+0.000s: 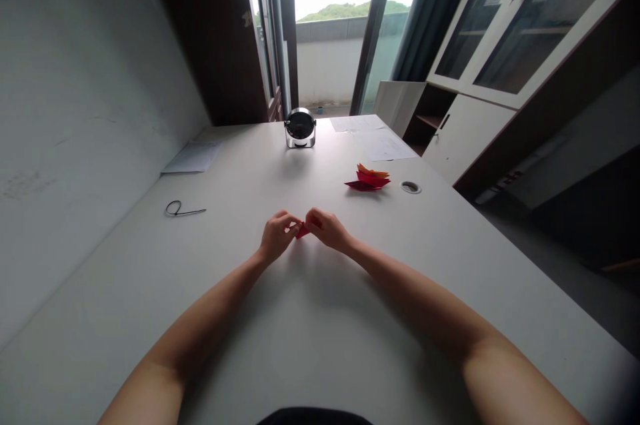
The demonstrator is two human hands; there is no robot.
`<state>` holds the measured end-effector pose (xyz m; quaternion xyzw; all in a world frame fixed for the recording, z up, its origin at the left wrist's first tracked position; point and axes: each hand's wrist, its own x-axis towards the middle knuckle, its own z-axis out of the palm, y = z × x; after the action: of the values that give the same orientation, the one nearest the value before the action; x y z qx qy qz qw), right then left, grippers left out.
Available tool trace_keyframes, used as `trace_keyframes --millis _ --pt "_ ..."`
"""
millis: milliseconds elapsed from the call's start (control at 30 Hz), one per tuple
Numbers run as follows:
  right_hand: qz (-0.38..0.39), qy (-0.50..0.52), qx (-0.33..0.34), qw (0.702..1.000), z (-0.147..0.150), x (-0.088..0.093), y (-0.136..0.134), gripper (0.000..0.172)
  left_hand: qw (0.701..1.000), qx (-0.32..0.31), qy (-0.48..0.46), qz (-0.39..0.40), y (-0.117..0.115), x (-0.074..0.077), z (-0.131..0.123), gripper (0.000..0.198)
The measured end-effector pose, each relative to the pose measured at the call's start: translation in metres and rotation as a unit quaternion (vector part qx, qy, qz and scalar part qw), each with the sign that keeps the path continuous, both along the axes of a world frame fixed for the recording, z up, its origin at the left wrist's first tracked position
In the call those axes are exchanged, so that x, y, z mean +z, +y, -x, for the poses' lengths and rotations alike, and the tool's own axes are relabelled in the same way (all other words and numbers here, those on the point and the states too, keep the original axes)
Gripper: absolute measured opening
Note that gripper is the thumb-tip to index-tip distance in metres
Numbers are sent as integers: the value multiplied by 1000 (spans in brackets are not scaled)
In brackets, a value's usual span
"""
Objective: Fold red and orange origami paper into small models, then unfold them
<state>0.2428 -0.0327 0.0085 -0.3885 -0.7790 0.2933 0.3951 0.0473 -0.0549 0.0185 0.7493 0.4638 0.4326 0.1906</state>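
Note:
Between my two hands is a small piece of folded red paper (303, 231), just above the white table (310, 338). My left hand (277, 233) pinches its left side between thumb and fingers. On the other side, my right hand (326, 226) has its curled fingers closed on the paper's right edge. Much of the paper is hidden behind the fingers, so its full shape cannot be made out. Farther back to the right lies a small pile of folded paper pieces (369, 179), red below and orange on top.
A round black device on a silver stand (300, 128) is at the table's far side. White sheets (383, 143) lie at the back right, more papers (193, 157) at the back left. A black cable tie (185, 211) is on the left. A round cable hole (411, 187) sits near the right edge.

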Motion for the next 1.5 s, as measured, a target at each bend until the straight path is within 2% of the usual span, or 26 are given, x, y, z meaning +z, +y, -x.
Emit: trace_keyframes --millis 467,733,1033,1267,1500 --pt "10 -2 38 999 -1 1 -1 13 1000 -13 -16 16 2 -4 -1 10" --pt "20 12 17 1000 -3 -3 4 9 998 13 -54 42 6 -6 5 10" --pt "-3 43 3 999 -4 -2 6 5 989 51 -127 59 13 -14 7 13" --pt "-5 20 31 999 -1 3 1 28 993 43 -99 47 9 -5 8 13" --pt "-45 -16 39 998 -1 2 0 8 997 38 -62 22 7 -3 10 11"
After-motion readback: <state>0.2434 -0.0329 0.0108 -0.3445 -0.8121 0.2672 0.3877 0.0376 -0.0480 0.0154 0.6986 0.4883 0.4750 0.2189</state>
